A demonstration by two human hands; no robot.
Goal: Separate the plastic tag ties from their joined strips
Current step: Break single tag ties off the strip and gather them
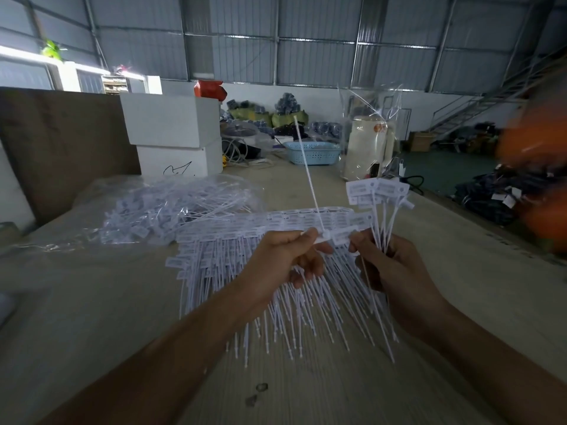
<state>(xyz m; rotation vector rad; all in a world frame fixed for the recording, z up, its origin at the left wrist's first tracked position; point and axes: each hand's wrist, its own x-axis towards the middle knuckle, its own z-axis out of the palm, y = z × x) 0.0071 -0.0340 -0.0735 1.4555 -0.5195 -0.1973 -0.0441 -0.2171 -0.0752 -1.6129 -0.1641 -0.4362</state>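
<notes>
Two hands work above the counter (92, 302): the left hand (276, 259) pinches one tag tie (308, 176), the right hand (389, 265) grips a loose bunch (379, 204), beside a clear bag (171, 207) of ties.

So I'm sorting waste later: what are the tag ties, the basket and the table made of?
Tag ties: white matte plastic, thin flexible stems. Basket: light blue plastic, moulded perforations. Table: looks like pale wood or plywood, faint grain lines, though I can't be sure.
</notes>
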